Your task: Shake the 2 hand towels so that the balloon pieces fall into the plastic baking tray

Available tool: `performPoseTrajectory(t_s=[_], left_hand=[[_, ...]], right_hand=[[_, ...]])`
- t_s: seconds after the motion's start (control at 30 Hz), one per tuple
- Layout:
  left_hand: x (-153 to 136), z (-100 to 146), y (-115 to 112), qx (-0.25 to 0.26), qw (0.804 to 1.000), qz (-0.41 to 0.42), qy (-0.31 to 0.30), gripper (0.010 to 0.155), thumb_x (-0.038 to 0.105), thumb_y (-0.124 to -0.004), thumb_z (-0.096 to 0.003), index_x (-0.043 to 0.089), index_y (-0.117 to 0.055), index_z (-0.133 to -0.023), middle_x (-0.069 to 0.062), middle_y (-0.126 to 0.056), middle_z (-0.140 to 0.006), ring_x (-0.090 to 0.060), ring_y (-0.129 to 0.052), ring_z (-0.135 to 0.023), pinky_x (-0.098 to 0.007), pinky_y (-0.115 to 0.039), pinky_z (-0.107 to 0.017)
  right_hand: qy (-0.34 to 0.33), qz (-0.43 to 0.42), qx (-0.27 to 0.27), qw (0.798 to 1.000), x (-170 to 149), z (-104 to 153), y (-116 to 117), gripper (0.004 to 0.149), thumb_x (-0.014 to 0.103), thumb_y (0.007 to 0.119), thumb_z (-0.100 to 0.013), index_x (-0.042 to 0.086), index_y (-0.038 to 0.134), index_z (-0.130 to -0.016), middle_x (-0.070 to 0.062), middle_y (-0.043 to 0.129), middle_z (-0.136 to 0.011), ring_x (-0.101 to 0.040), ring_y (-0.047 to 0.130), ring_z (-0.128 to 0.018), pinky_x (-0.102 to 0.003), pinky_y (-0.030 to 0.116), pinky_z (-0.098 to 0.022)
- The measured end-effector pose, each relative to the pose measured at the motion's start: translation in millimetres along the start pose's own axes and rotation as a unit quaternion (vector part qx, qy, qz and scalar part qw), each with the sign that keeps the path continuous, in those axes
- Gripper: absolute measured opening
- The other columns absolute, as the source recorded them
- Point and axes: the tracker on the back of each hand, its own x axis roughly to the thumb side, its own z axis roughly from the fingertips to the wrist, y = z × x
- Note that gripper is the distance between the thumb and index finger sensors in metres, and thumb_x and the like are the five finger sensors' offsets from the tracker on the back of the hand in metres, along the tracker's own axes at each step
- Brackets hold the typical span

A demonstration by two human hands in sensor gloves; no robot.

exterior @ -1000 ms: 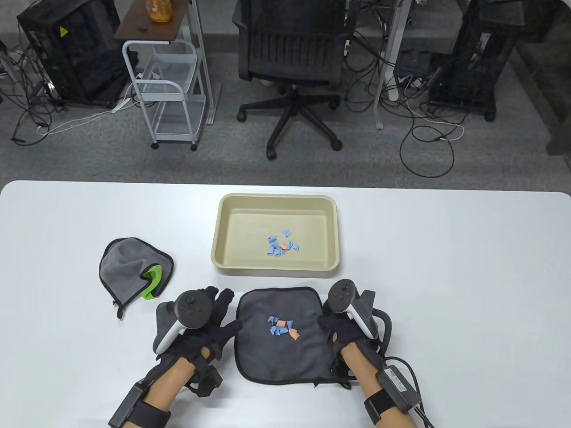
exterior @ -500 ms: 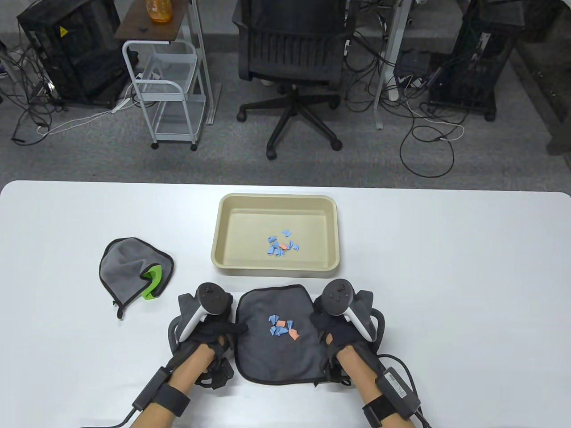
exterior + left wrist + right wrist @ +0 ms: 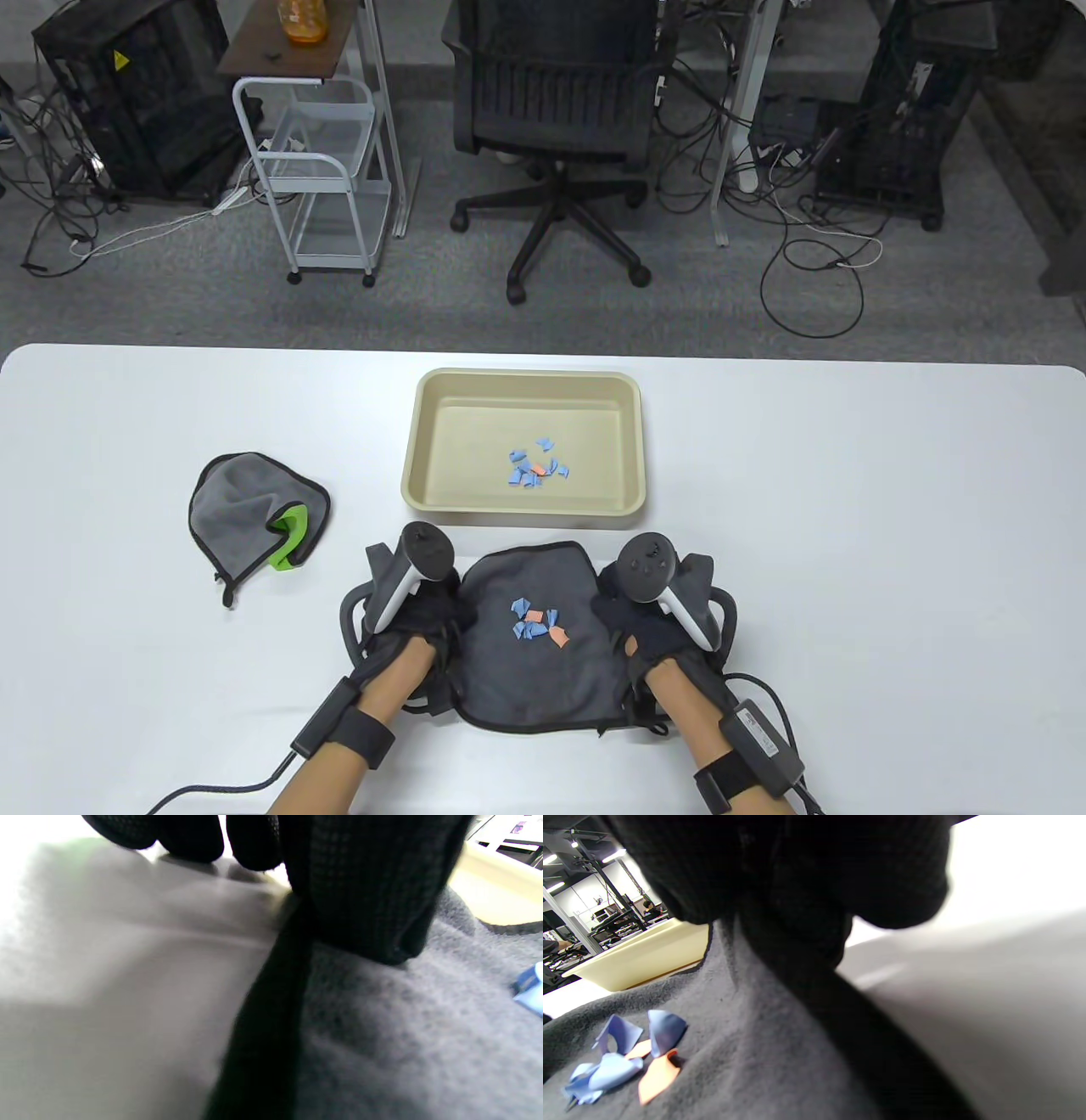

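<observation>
Since a second ago the left hand (image 3: 413, 615) has slid right onto the flat towel's (image 3: 543, 675) left edge. From above, two towels: that one, carrying a small cluster of pieces (image 3: 538, 625) of blue and orange, and a crumpled towel (image 3: 246, 509) well left. One tray (image 3: 441, 424) holds another cluster (image 3: 536, 467). Right hand (image 3: 649, 628) sits at the flat towel's right edge.

Left wrist: fingers (image 3: 360, 891) pinch the black hem (image 3: 271, 1018).

Right wrist: fingers (image 3: 797, 878) grip the raised towel edge (image 3: 746, 955).
</observation>
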Motion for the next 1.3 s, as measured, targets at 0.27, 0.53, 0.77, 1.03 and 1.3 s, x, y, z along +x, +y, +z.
performPoseTrajectory(t_s=[0.27,0.53,0.77,1.03,1.3], left_hand=[[7.1,13.6,5.7,-0.039,0.995,0.079,-0.048,0.038,0.036,-0.086,-0.0360,0.038,-0.075,-0.072,0.003,-0.070,-0.098,-0.032,-0.081,-0.075,-0.050,-0.071,-0.056],[20.0,28.1,29.2,-0.062,0.996,0.043,-0.055,0.035,0.044,-0.082,-0.0380,0.045,-0.074,-0.072,0.010,-0.102,-0.064,-0.017,-0.120,-0.044,-0.032,-0.103,-0.023],[31.7,37.9,51.5,-0.080,0.995,0.031,-0.049,0.035,0.044,-0.082,-0.0389,0.043,-0.075,-0.073,0.010,-0.106,-0.045,-0.012,-0.124,-0.021,-0.027,-0.105,-0.007],[46.6,42.6,93.9,-0.057,0.997,0.033,-0.046,0.035,0.044,-0.081,-0.0394,0.041,-0.075,-0.074,0.008,-0.106,-0.038,-0.012,-0.124,-0.009,-0.027,-0.104,0.000],[66.5,19.3,140.0,-0.052,0.993,0.097,-0.044,0.035,0.043,-0.081,-0.0392,0.040,-0.075,-0.074,0.008,-0.106,-0.039,-0.014,-0.124,-0.011,-0.028,-0.104,-0.002]], right_hand=[[-0.006,-0.003,0.002,1.000,2.4,0.6,-0.9,0.042,0.043,0.086,-0.038,0.035,0.075,-0.078,0.006,0.087,-0.088,0.003,0.108,-0.031,-0.013,0.092,-0.016],[-0.006,-0.046,0.003,0.999,17.3,6.7,-12.1,0.043,0.040,0.086,-0.040,0.031,0.073,-0.079,0.002,0.083,-0.090,0.006,0.105,-0.029,-0.010,0.091,-0.013],[-0.014,-0.067,0.007,0.998,38.4,6.7,-32.0,0.043,0.039,0.086,-0.040,0.030,0.074,-0.079,0.001,0.083,-0.089,0.006,0.106,-0.028,-0.010,0.091,-0.013],[-0.033,-0.081,0.012,0.996,68.9,1.0,-68.1,0.042,0.039,0.086,-0.040,0.030,0.073,-0.079,0.002,0.083,-0.090,0.004,0.105,-0.029,-0.011,0.090,-0.014],[-0.016,-0.120,0.004,0.993,84.3,-33.4,-102.9,0.042,0.038,0.087,-0.040,0.031,0.073,-0.080,0.002,0.082,-0.091,0.003,0.106,-0.035,-0.012,0.091,-0.018]])
